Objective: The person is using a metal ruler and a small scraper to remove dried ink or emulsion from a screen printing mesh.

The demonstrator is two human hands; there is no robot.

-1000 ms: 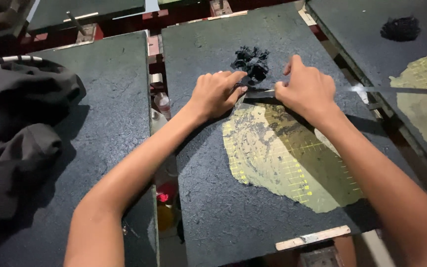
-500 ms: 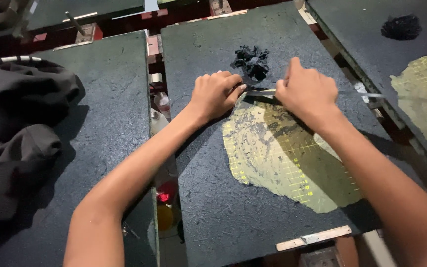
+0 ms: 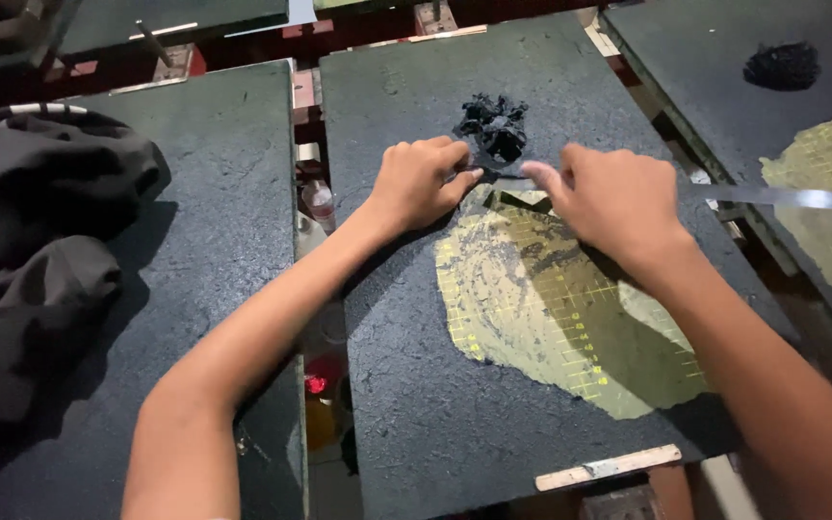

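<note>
A dark board [image 3: 435, 424] carries a rough black coating, with a scraped patch showing a yellow gridded surface [image 3: 551, 308]. Both hands sit at the patch's far edge. My right hand [image 3: 618, 202] is closed over a long thin metal strip [image 3: 792, 197] that sticks out to the right. My left hand [image 3: 426, 183] is curled, its thumb and fingertips pinched at the strip's left end, which lies along the edge of the black layer. A small heap of black scrapings [image 3: 495, 130] lies just beyond the hands.
A second dark board [image 3: 214, 241] on the left holds bunched dark cloth [image 3: 40, 241]. A third board at right has a yellow patch [image 3: 830, 193] and a black heap [image 3: 782, 65]. A small bottle [image 3: 320, 204] sits in the gap. A wooden strip [image 3: 609, 467] lies at the near edge.
Both hands have shifted slightly nearer to me along the coating's edge. The heap of scrapings stays where it was.
</note>
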